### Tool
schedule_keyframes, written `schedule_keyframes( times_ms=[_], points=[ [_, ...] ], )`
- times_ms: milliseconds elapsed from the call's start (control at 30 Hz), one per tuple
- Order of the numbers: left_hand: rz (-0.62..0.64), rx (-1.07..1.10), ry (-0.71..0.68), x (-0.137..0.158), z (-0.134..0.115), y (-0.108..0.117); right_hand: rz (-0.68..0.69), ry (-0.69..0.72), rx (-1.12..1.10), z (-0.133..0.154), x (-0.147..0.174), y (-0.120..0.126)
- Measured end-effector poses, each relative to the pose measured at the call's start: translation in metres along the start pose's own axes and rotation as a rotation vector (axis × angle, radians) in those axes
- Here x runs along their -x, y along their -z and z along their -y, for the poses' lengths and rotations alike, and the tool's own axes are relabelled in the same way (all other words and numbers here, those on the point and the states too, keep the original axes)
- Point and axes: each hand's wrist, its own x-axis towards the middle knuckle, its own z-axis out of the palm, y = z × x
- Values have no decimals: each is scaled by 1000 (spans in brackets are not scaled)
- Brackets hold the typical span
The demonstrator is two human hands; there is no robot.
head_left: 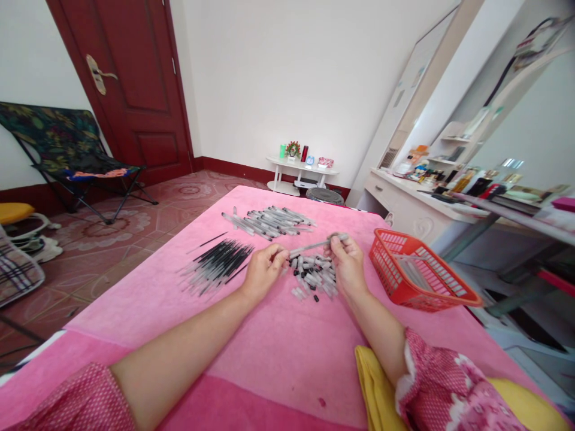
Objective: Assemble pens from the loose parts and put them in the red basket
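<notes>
A pink plush cloth (269,347) covers the worktop (148,305), with a deeper pink section on the near side of the pen-cap heap (313,276). One small black piece (316,298) lies just beside this heap, on its near side. To the heap's left lie dark-filled pen refills (221,260), mostly side by side. Beyond it, toward the left, clear pen barrels (269,223) form a loose pile. An orange plastic basket (417,297) stands to its right.
</notes>
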Motion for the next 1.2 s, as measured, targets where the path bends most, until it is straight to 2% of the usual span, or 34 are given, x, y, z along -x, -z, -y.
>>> schedule_keyframes(
  times_ms=[200,267,333,500,633,733,867,1033,1100,1200],
  points=[
    [-162,107,2,-19,-20,4,271,81,99,52,-41,-23],
    [-166,145,-12,-26,-27,5,260,148,88,62,-46,-27],
    [-156,184,-18,-33,-32,3,185,202,53,66,-45,-27],
    [-101,293,52,-50,-44,-5,43,216,0,64,-39,-17],
    [-65,210,-14,-51,-48,-11,10,148,-1,62,-39,-8],
    [-49,120,-7,-44,-39,-10,10,93,12,56,-40,-4],
    [-57,154,77,-36,-13,-9,-74,-7,-40,43,-43,0],
    [-59,135,11,-35,5,-12,-124,-171,-68,20,-43,5],
    [-38,93,-13,-35,4,-13,-114,-179,-68,14,-41,4],
    [-16,93,-8,-34,0,-11,-91,-100,-57,13,-39,1]
  ],
)
